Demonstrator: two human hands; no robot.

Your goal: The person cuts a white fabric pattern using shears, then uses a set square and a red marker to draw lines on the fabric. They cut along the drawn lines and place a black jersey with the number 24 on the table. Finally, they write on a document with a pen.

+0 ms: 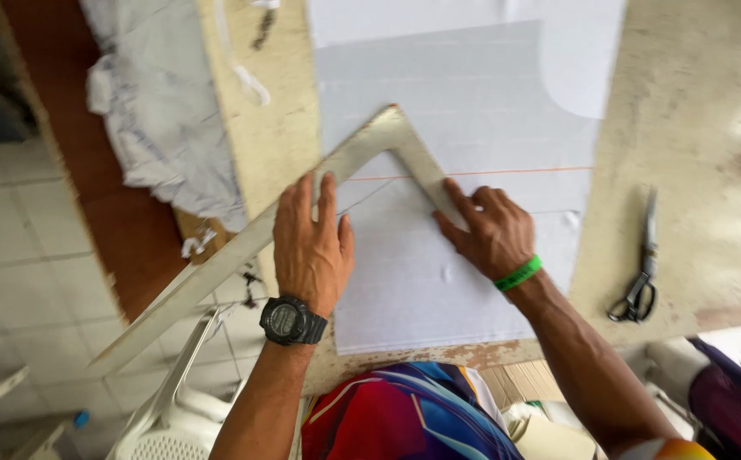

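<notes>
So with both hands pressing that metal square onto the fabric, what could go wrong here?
The L-shaped metal square has its long arm overhanging the table edge; if the left hand eases off, it may tip or pivot. The right hand pins only the short arm, so the white fabric could shift, skewing the marked line.

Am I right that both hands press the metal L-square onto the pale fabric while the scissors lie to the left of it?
Not quite: in the head view the scissors lie right of the fabric. Both the left hand and right hand do press the metal L-square.

White fabric (464, 255) with orange line, grey metal square (242, 247), black scissors (640, 273), green wristband (519, 273)
</notes>
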